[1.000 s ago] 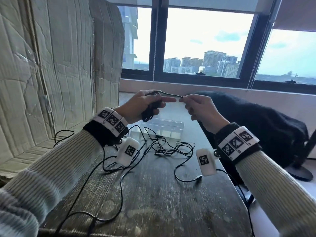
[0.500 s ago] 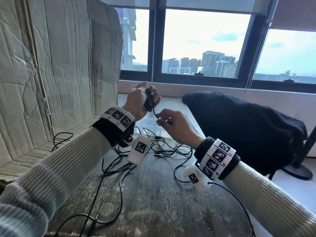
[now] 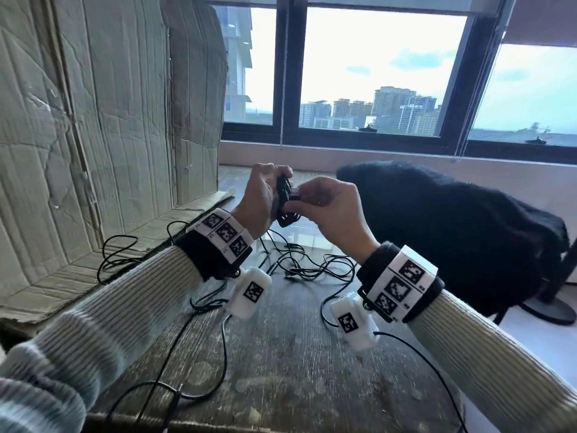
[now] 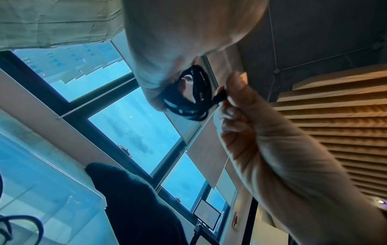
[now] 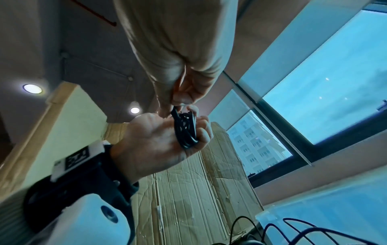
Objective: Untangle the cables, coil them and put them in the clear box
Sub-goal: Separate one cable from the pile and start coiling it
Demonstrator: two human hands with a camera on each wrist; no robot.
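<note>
One coil (image 3: 283,204) of black cable sits in the left hand (image 3: 260,198), held up above the worktop (image 3: 281,364) w/ fingers curled round the loops. Right hand (image 3: 331,210) is just beside it, thumb & fingertips (image 4: 236,86) pinching the cable's end plug (image 4: 220,97) against the coil — both hands touching at the bundle. In the right wrist view the loops (image 5: 185,131) lie across the left palm. Below the hands, more black cables (image 3: 306,264) lie tangled on the worktop, loose strands trailing toward the near edge & onto the cardboard (image 3: 93,120) at left. Clear box (image 3: 299,235) stands on the worktop behind the tangle, mostly hidden by the hands; can't tell what's in it. Dark cloth (image 3: 452,229) covers a chair at right — window (image 3: 374,73) beyond.
</note>
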